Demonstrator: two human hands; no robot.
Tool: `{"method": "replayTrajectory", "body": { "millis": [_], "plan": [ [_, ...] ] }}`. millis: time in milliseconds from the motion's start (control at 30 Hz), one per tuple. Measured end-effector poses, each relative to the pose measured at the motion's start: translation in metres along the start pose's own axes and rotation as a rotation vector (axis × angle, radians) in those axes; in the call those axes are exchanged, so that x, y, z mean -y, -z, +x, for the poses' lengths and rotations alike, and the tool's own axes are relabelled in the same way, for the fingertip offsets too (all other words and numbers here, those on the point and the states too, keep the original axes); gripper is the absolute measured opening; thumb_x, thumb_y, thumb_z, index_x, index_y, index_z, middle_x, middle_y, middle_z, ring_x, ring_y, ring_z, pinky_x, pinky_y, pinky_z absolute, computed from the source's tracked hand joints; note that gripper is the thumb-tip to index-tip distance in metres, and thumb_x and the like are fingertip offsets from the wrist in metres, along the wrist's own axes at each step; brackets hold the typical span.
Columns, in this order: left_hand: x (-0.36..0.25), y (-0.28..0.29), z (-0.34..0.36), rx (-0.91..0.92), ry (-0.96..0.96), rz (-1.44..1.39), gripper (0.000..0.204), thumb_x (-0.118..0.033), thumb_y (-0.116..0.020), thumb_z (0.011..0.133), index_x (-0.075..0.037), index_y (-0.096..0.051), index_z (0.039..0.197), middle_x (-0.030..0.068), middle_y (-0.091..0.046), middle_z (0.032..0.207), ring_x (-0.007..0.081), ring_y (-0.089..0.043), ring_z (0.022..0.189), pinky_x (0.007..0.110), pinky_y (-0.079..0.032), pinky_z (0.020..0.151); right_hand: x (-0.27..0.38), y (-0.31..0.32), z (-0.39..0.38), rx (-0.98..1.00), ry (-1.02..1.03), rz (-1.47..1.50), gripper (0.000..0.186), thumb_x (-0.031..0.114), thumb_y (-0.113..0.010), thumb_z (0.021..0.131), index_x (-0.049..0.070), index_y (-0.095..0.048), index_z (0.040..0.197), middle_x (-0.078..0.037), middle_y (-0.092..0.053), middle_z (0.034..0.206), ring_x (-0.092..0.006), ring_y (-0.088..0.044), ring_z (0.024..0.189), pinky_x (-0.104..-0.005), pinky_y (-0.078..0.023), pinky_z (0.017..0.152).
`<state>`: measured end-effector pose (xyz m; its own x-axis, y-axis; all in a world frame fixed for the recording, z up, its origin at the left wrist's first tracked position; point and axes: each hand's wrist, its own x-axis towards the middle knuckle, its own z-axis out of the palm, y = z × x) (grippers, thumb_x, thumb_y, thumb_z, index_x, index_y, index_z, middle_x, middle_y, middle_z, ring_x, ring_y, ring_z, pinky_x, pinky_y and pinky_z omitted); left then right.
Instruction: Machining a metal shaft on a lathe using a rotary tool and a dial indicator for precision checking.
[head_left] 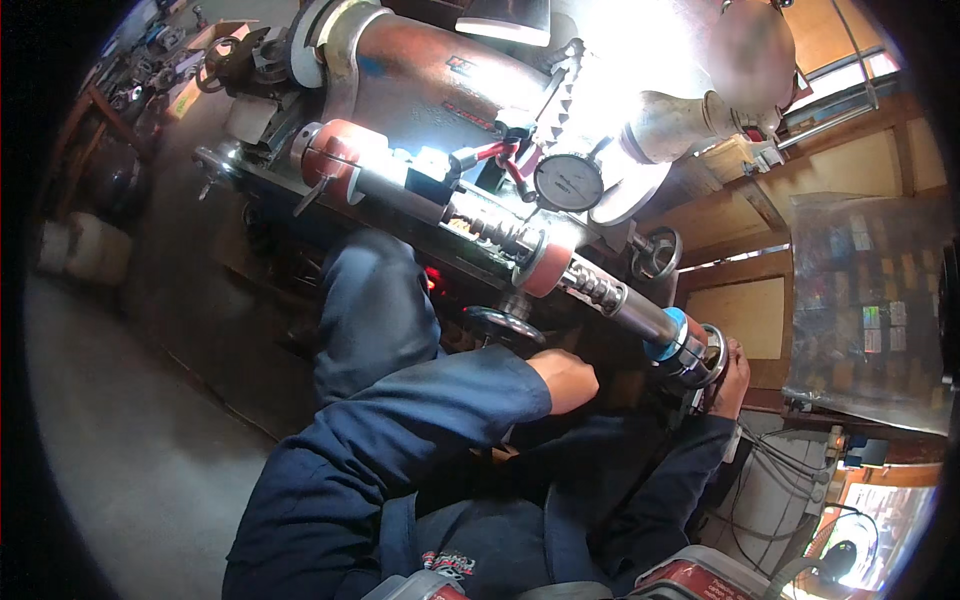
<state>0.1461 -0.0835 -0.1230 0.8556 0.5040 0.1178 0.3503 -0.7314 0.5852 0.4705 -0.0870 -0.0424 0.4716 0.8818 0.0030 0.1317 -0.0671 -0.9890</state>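
At the right end of a long machine, my right hand (735, 380) is closed round the rim of a metal handwheel (715, 357). A blue-banded collar (681, 333) sits just inboard of that wheel. My left hand (567, 380) is closed in front of the machine, its fingertips turned out of sight; whether it holds anything is hidden. Beside it is a dark handwheel (502, 325). A metal shaft with lobes (595, 285) runs along the machine through a red ring-shaped support (546, 265). Above the shaft, a round dial gauge (569, 182) hangs on a red jointed arm (497, 152).
A red clamp head (335, 160) holds the machine's left end. Behind it lies a large reddish-brown cylindrical casing (440, 60). A smaller handwheel (656, 253) stands at the back. To the right are a clear plastic sheet (870, 310) and loose cables (785, 460).
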Motion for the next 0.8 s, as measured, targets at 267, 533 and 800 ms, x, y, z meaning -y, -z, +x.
{"method": "replayTrajectory", "body": {
  "millis": [267,533,800],
  "plan": [
    [0.000,0.002,0.000,0.027,0.000,0.005,0.012,-0.006,-0.063,0.074,0.001,-0.073,0.075,0.0223,-0.070,0.074,0.0374,-0.071,0.070,0.045,-0.057,0.063,-0.009,0.006,0.013,0.043,0.032,-0.150,0.024,0.025,-0.049,0.106,0.006,-0.060,0.095,0.003,-0.058,0.079,-0.0055,-0.051,0.068,-0.0212,-0.042,0.061],
    [0.000,0.002,0.001,0.043,0.009,-0.008,0.013,-0.005,-0.063,0.075,0.002,-0.073,0.077,0.0227,-0.070,0.076,0.0376,-0.071,0.072,0.045,-0.057,0.064,-0.012,0.006,0.014,0.080,0.068,-0.249,0.026,0.030,-0.052,0.105,0.007,-0.060,0.096,0.003,-0.057,0.079,-0.0053,-0.050,0.068,-0.0211,-0.041,0.061],
    [0.000,0.010,-0.003,0.080,0.024,-0.010,0.011,-0.005,-0.065,0.074,0.001,-0.073,0.078,0.0222,-0.070,0.078,0.0369,-0.072,0.073,0.044,-0.058,0.065,-0.019,-0.003,0.011,0.032,0.437,-0.473,0.023,0.030,-0.053,0.104,0.008,-0.058,0.098,0.002,-0.056,0.078,-0.0072,-0.051,0.067,-0.0239,-0.043,0.063]
  ]
}}
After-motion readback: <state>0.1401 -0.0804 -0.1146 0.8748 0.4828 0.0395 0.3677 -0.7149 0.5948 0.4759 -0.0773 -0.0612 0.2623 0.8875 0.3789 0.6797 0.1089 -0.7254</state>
